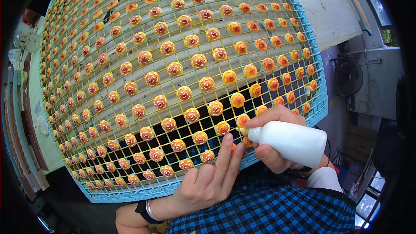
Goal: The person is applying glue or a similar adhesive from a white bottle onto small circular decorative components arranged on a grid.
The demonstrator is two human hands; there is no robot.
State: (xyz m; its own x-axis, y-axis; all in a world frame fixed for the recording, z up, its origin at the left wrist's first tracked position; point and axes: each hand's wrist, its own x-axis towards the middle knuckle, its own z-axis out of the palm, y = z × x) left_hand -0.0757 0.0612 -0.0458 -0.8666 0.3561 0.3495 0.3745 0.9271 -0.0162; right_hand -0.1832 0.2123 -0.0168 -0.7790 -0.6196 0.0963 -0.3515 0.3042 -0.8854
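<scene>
A wire-grid rack with a light blue rim (130,196) fills most of the view and holds rows of small orange-and-yellow rosettes. My right hand (274,158) wraps round a white squeeze bottle (291,142), tilted so its thin nozzle points left at a rosette (222,128). White strokes mark the rosettes on the left and middle, such as a marked rosette (191,115). Toward the right, rosettes like the plain one (237,100) lack these strokes. My left hand (206,182) reaches over the near rim with stretched fingers, a fingertip against the rosette by the nozzle.
Beneath the rack's far part lies a pale, stained tabletop (329,4) that extends to the right. A dark fan (349,74) stands by the wall at right. Long narrow boards (19,134) lean at far left. My blue-and-black checked clothing (268,203) is close to the near rim.
</scene>
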